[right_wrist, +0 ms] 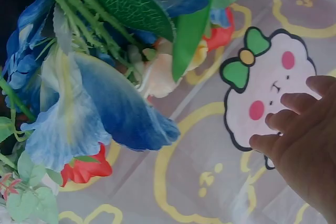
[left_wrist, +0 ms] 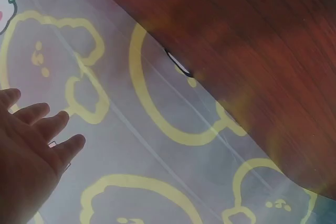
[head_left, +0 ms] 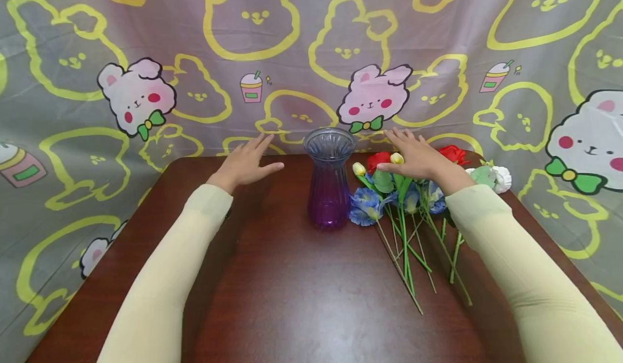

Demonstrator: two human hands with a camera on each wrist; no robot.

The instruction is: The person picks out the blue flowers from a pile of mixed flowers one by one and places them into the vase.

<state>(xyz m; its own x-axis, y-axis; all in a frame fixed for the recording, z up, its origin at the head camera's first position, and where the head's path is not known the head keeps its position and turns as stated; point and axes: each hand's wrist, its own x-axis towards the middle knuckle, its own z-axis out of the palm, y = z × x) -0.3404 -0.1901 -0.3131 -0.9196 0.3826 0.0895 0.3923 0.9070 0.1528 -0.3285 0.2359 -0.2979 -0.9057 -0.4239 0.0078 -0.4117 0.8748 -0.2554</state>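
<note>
A ribbed glass vase [head_left: 329, 184], clear at the flared rim and purple toward its base, stands upright near the table's back. To its left my left hand [head_left: 247, 161] is held above the table with fingers spread, holding nothing. My right hand [head_left: 413, 156] is spread the same way on the other side, over a bunch of artificial flowers, also holding nothing. Among them are a blue flower [head_left: 366, 206], a red flower [head_left: 452, 154], a white flower [head_left: 501, 179] and small yellow-white tulip buds [head_left: 358, 169]. Their green stems [head_left: 405, 255] point toward the table's front. In the right wrist view, blue petals [right_wrist: 118, 106] show beside the fingers.
The dark red-brown wooden table [head_left: 292, 298] has rounded back corners. Right behind it hangs a grey curtain [head_left: 292, 27] printed with yellow outlines and white bunny heads, which also runs down both sides.
</note>
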